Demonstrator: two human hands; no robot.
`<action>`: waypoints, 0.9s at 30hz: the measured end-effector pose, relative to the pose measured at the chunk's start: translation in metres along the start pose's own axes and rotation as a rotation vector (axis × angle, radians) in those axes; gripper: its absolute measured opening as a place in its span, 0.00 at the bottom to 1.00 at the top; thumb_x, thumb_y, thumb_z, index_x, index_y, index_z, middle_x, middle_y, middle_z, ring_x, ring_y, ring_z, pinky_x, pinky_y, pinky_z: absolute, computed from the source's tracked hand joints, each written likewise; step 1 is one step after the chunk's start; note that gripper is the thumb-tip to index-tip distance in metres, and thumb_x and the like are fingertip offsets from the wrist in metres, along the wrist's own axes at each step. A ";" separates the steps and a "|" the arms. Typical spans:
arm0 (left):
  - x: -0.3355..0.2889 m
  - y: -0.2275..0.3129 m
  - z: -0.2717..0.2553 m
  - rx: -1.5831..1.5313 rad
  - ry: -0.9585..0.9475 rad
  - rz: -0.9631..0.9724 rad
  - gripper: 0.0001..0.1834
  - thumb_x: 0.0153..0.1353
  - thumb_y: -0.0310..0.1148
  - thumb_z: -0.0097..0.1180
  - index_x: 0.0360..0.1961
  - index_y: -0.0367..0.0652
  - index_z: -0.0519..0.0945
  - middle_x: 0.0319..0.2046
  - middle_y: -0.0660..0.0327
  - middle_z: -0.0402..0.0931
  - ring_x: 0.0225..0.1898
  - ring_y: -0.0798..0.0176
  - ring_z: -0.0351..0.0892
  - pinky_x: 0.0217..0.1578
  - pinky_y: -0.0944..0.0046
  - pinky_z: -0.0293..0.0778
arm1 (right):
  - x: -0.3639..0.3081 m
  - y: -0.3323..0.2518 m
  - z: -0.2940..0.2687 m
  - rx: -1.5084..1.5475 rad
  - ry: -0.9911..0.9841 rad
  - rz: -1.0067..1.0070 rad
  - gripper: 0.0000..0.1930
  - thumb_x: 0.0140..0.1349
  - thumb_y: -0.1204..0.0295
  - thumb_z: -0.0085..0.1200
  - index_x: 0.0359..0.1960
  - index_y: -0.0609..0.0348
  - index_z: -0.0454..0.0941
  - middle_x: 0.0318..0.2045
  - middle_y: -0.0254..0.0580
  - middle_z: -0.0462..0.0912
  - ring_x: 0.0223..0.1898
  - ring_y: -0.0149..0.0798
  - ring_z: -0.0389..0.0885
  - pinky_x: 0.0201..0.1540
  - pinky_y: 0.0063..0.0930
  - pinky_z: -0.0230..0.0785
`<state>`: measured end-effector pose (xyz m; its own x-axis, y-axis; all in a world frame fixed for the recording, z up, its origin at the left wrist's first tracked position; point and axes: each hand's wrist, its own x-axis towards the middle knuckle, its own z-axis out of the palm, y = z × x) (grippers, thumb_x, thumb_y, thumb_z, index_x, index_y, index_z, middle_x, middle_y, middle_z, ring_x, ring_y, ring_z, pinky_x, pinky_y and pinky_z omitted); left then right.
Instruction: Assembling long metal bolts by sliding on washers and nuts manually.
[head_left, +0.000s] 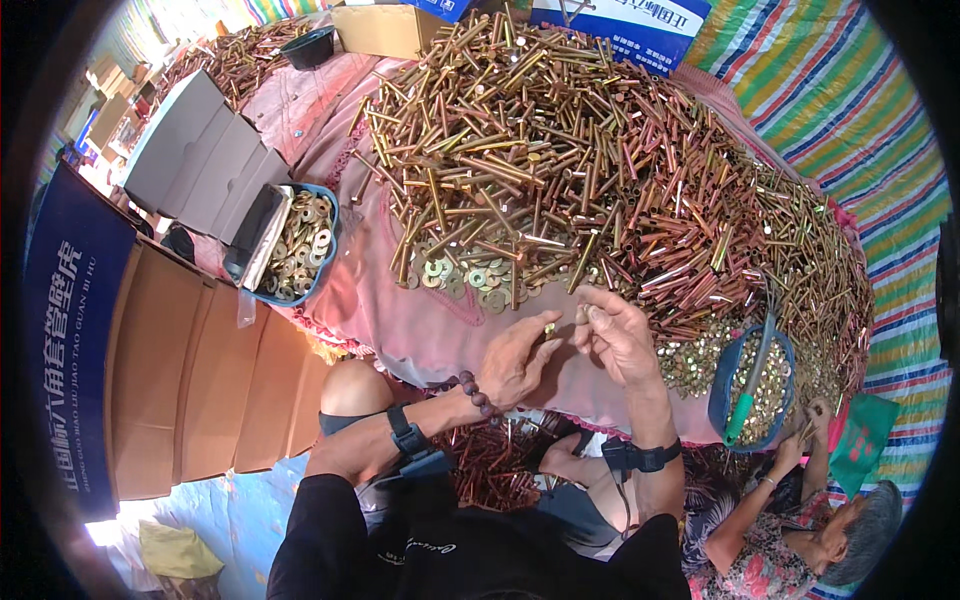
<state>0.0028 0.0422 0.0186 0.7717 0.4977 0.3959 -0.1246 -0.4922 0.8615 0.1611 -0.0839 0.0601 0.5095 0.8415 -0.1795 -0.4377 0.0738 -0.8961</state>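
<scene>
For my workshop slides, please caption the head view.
Left hand holding a small gold-coloured part beside the right hand, over pink cloth, before heaped metal fasteners and loose washers.

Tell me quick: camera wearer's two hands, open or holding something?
Left hand: closed, pinching a small gold-coloured piece.
Right hand: closed in a pinch; whether it holds anything can't be told.
</scene>
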 end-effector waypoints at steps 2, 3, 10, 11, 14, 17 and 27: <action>-0.001 -0.003 0.001 -0.016 0.000 -0.006 0.21 0.67 0.27 0.61 0.61 0.40 0.77 0.40 0.48 0.82 0.37 0.47 0.85 0.38 0.57 0.80 | -0.003 0.003 -0.002 0.070 -0.034 0.022 0.19 0.74 0.70 0.55 0.61 0.70 0.75 0.40 0.39 0.84 0.32 0.31 0.84 0.32 0.21 0.75; 0.000 -0.001 0.001 -0.019 -0.002 -0.007 0.21 0.67 0.27 0.61 0.61 0.40 0.77 0.40 0.48 0.82 0.37 0.47 0.85 0.38 0.57 0.80 | -0.005 0.005 -0.003 0.080 -0.056 0.022 0.19 0.74 0.70 0.56 0.62 0.70 0.75 0.40 0.40 0.84 0.33 0.32 0.84 0.33 0.21 0.75; 0.000 -0.004 0.002 0.023 0.012 0.084 0.21 0.64 0.26 0.62 0.58 0.38 0.78 0.43 0.46 0.83 0.43 0.43 0.85 0.41 0.53 0.81 | -0.015 0.003 0.014 -0.235 0.017 -0.158 0.20 0.72 0.72 0.59 0.62 0.71 0.75 0.45 0.45 0.86 0.39 0.33 0.86 0.39 0.24 0.79; -0.001 -0.005 0.002 0.026 0.000 0.072 0.20 0.64 0.26 0.62 0.57 0.37 0.78 0.43 0.46 0.83 0.43 0.42 0.85 0.42 0.53 0.81 | -0.016 0.004 0.017 -0.233 0.015 -0.156 0.20 0.72 0.72 0.59 0.62 0.71 0.75 0.45 0.45 0.86 0.39 0.33 0.86 0.39 0.24 0.79; 0.002 -0.005 0.003 0.001 -0.001 0.095 0.18 0.64 0.26 0.62 0.56 0.36 0.79 0.43 0.46 0.83 0.43 0.41 0.85 0.42 0.52 0.81 | -0.019 0.003 0.026 -0.309 0.056 -0.175 0.18 0.72 0.73 0.60 0.59 0.71 0.78 0.47 0.46 0.86 0.39 0.32 0.86 0.41 0.23 0.79; 0.001 0.000 0.002 0.002 -0.017 0.059 0.17 0.65 0.25 0.61 0.54 0.36 0.79 0.44 0.45 0.83 0.44 0.40 0.84 0.44 0.51 0.80 | -0.020 0.000 0.030 -0.432 0.068 -0.179 0.16 0.71 0.74 0.61 0.56 0.71 0.80 0.46 0.43 0.86 0.40 0.30 0.85 0.43 0.21 0.78; 0.000 -0.002 -0.002 -0.010 -0.089 0.036 0.13 0.64 0.25 0.60 0.50 0.38 0.80 0.39 0.47 0.81 0.41 0.38 0.81 0.40 0.50 0.78 | -0.019 -0.009 0.045 -0.921 0.006 -0.619 0.12 0.63 0.75 0.67 0.46 0.67 0.84 0.38 0.43 0.84 0.36 0.33 0.83 0.37 0.25 0.76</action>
<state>0.0023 0.0446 0.0178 0.8189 0.4139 0.3976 -0.1595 -0.5014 0.8504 0.1215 -0.0764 0.0899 0.4542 0.7941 0.4040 0.6109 0.0525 -0.7900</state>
